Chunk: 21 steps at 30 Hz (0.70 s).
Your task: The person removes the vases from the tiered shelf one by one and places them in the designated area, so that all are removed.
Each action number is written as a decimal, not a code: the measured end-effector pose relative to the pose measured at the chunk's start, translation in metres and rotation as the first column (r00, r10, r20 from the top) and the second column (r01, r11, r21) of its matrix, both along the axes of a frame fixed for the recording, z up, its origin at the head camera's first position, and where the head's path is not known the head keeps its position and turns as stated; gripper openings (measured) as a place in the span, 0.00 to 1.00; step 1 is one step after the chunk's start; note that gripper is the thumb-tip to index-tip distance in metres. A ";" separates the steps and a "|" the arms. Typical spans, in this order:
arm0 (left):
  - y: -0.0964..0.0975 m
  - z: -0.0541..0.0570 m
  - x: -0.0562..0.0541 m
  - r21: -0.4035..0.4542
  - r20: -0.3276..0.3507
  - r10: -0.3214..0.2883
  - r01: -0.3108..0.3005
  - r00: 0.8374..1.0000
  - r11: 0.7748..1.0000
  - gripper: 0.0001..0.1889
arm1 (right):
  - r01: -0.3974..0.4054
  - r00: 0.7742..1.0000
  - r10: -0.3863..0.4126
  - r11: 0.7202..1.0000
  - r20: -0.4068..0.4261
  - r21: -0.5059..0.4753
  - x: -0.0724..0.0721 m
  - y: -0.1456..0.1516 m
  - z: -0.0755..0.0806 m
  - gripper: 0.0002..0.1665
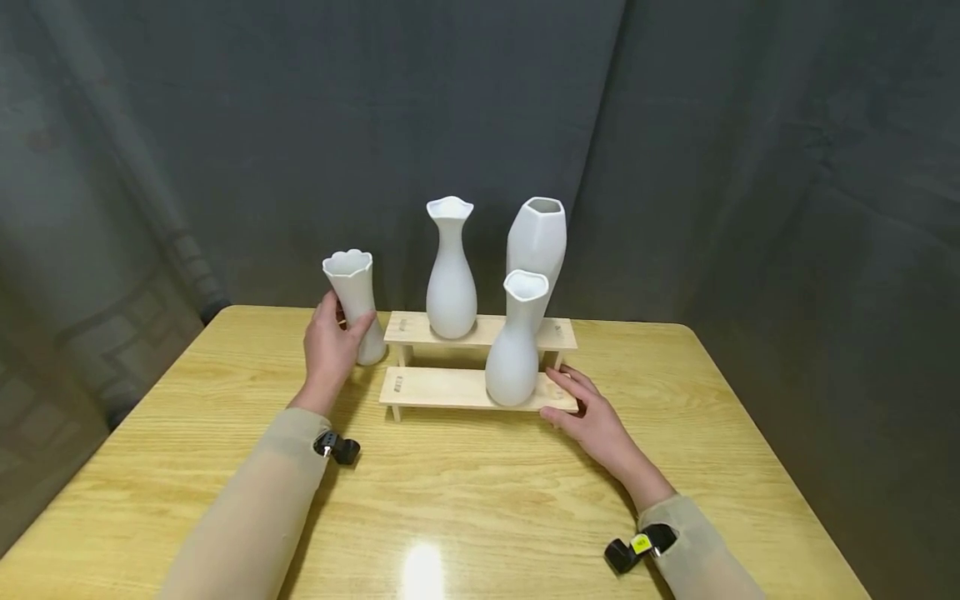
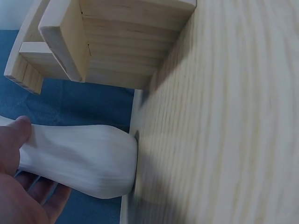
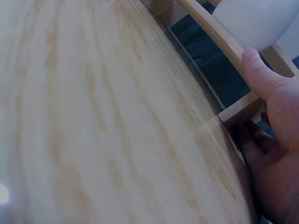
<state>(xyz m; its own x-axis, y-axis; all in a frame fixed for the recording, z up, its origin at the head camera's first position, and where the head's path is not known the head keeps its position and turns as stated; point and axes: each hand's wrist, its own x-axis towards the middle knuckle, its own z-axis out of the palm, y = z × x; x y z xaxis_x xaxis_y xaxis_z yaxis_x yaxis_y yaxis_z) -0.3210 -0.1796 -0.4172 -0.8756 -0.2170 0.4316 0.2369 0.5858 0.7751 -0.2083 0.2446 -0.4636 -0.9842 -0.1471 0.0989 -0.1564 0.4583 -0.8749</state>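
My left hand (image 1: 327,352) holds a white vase (image 1: 356,290) with a scalloped rim, thumb on its right side and fingers round the left. In the left wrist view this vase (image 2: 93,158) has its base right at the tabletop, just left of a two-step wooden stand (image 1: 442,387). The stand's lower right end is in the grip of my right hand (image 1: 596,421), with the thumb (image 3: 254,70) on the front edge and the fingers round the end. On that lower step stands a round-bellied white vase (image 1: 513,362), close to the right thumb.
A slim white vase (image 1: 452,283) with a wavy rim stands on the upper step. Behind the round-bellied one rises a tall faceted white vase (image 1: 537,237). The wooden table (image 1: 480,492) ends at a grey curtain (image 1: 337,125) at the back.
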 end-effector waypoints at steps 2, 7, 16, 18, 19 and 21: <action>0.000 -0.001 0.000 0.000 0.001 0.003 -0.003 1.000 1.000 0.30 | -0.006 1.000 0.006 1.000 0.002 -0.010 -0.001 0.000 0.000 0.44; 0.000 -0.003 0.001 0.001 -0.009 0.007 -0.007 1.000 1.000 0.31 | -0.003 1.000 0.003 1.000 0.003 0.000 -0.003 -0.002 0.000 0.43; 0.000 0.018 0.027 0.110 -0.020 0.056 -0.054 0.998 0.992 0.50 | 0.010 1.000 -0.010 1.000 0.013 0.010 -0.001 -0.002 -0.002 0.45; 0.004 0.030 0.035 0.137 -0.068 0.092 -0.082 0.993 0.987 0.50 | 0.018 1.000 -0.018 1.000 0.015 0.011 0.000 -0.001 0.000 0.46; 0.006 0.036 0.039 0.149 -0.101 0.113 -0.097 0.988 0.984 0.48 | 0.020 1.000 -0.020 1.000 0.014 0.013 0.000 -0.001 0.000 0.46; 0.011 0.050 0.048 0.171 -0.170 0.148 -0.119 0.974 0.978 0.46 | 0.014 1.000 -0.014 1.000 0.006 0.004 -0.001 -0.001 0.001 0.45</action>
<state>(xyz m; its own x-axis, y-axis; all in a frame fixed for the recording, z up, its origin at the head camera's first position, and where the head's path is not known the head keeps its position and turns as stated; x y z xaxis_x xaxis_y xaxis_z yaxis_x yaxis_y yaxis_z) -0.2730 -0.1685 -0.3674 -0.7448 -0.4048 0.5304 0.3093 0.4949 0.8120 -0.2093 0.2433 -0.4625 -0.9866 -0.1340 0.0927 -0.1452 0.4642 -0.8737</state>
